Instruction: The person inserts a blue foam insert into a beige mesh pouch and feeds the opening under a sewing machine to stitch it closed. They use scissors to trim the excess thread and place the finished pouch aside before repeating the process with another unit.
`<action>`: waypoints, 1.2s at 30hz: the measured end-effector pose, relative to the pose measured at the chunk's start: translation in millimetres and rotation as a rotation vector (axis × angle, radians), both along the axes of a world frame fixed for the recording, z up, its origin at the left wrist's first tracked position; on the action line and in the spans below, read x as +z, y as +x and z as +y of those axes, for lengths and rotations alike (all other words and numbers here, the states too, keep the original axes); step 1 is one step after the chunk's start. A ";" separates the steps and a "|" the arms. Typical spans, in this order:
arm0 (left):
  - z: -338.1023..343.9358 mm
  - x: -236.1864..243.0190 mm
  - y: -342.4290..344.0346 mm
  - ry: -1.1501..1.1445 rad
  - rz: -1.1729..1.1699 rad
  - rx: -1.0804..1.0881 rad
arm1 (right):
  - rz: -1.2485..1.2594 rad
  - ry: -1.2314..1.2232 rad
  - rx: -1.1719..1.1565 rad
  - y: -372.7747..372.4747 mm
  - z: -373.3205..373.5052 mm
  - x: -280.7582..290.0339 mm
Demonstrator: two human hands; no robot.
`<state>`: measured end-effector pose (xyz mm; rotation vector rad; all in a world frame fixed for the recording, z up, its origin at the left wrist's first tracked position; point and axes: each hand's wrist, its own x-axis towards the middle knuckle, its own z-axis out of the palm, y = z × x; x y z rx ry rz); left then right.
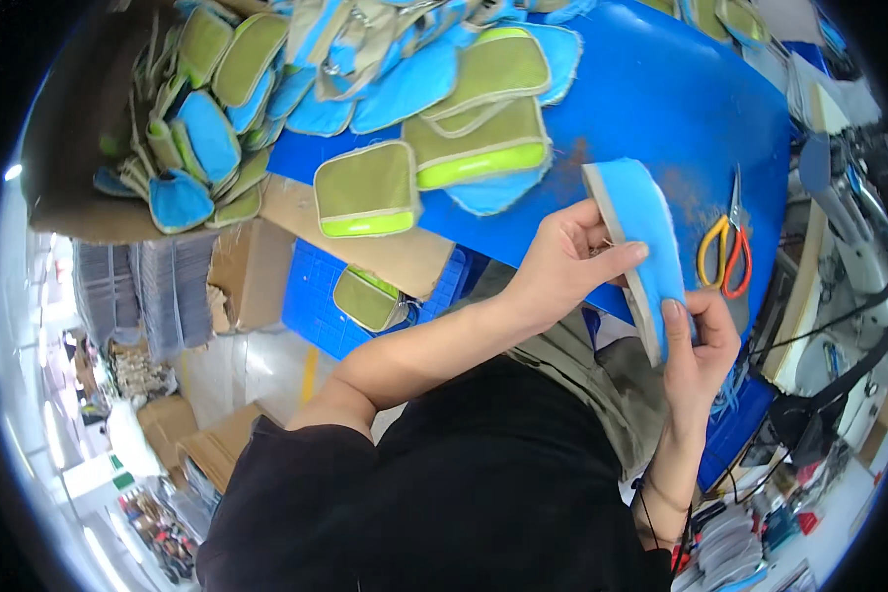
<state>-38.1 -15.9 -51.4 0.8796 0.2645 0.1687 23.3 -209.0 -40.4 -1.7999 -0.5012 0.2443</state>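
Observation:
Between my two hands is a blue fabric piece (pixel 641 212) with a beige bound edge, tilted above the table's near edge. My left hand (pixel 567 261) pinches its bound side, thumb on top and fingers beneath. Lower down, my right hand (pixel 699 335) grips the near end between thumb and fingers. To the right of the piece lie scissors (pixel 726 255) with one yellow and one red handle, blades pointing away. Left of my hands rest an olive fabric piece (pixel 367 187) with a bright yellow-green strip and a similar piece (pixel 479 143) on a blue one.
The blue table (pixel 661 79) carries a heap of blue and olive pieces (pixel 405 84) at the back. A brown box (pixel 79 158) at far left holds more of them. Sewing machine parts (pixel 844 197) stand at right. A blue crate (pixel 311 306) sits below the table's left side.

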 end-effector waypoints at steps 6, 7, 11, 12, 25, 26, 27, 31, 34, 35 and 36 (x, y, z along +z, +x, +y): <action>68.4 -21.5 -71.4 0.540 0.263 0.206 | -0.255 -0.199 0.098 -4.8 3.5 7.2; 97.9 -36.4 -87.4 0.746 0.267 0.379 | -0.283 -0.230 0.111 -5.6 4.0 8.3; 255.2 -50.6 -149.2 1.722 0.494 0.527 | -0.314 -0.240 0.147 -11.2 6.0 9.7; 287.8 -55.4 -157.8 1.946 0.457 0.471 | -0.324 -0.240 0.166 -12.7 8.0 10.3; 338.5 -41.3 -152.0 1.633 0.851 0.057 | -0.561 -0.256 0.447 -39.3 8.1 45.7; 335.6 -38.6 -151.7 1.579 0.866 0.051 | -0.561 -0.242 0.473 -42.2 6.9 45.6; 333.8 -33.8 -152.8 1.540 0.895 -0.005 | -0.562 -0.226 0.502 -45.1 6.1 45.3; 273.7 33.5 -142.8 1.354 0.596 0.086 | -0.541 -0.205 0.629 -52.6 0.7 61.6; 198.1 104.9 -108.6 1.446 0.343 0.031 | -0.557 -0.129 0.680 -59.9 2.2 78.5; 177.9 116.7 -94.7 1.493 0.250 -0.031 | -0.582 -0.083 0.663 -61.4 6.6 84.5; 158.9 125.7 -83.4 1.530 0.156 -0.090 | -0.608 -0.043 0.650 -60.9 11.6 91.7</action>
